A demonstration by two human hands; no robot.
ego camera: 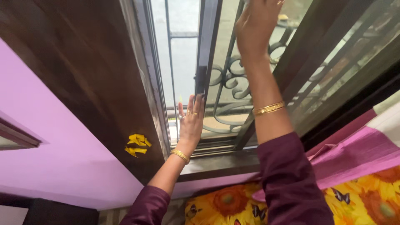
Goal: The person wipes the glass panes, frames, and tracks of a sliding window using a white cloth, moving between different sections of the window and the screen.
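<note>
I see my left hand flat and open against the dark sliding window frame — gripping nothing. My right hand presses the glass pane higher up, fingers cut off — its grip I cannot tell.

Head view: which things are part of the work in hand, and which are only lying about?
In hand:
left hand on the sliding window frame
right hand high on the window pane

Lying about:
yellow paper bits
flowered cloth
pink curtain

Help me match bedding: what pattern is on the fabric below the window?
Large orange sunflowers with small dark butterflies on the yellow flowered fabric, seen in the head view.
</note>
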